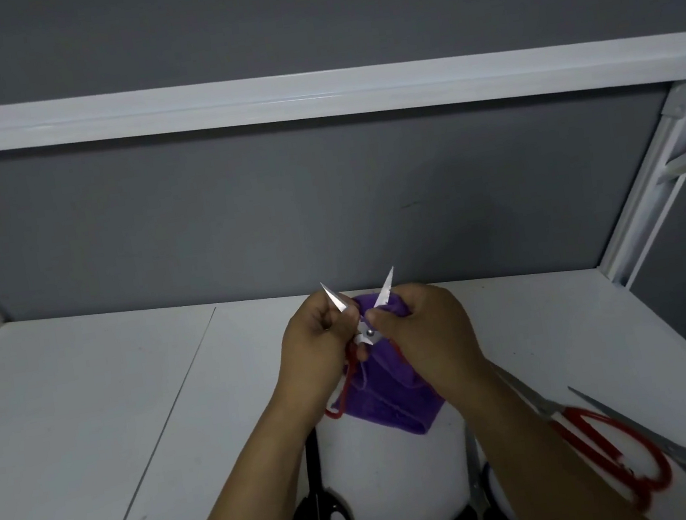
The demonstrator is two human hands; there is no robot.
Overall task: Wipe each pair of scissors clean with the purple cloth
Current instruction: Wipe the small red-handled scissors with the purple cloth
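Purple cloth [390, 403] partly behind red-handled scissors [370, 333]

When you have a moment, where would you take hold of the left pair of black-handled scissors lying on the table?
Take the left black-handled scissors by their handle loops, coming from the near edge of the table. They lie flat, blades closed and pointing away toward the purple cloth, so the loops are nearest and the tip faces away from you.
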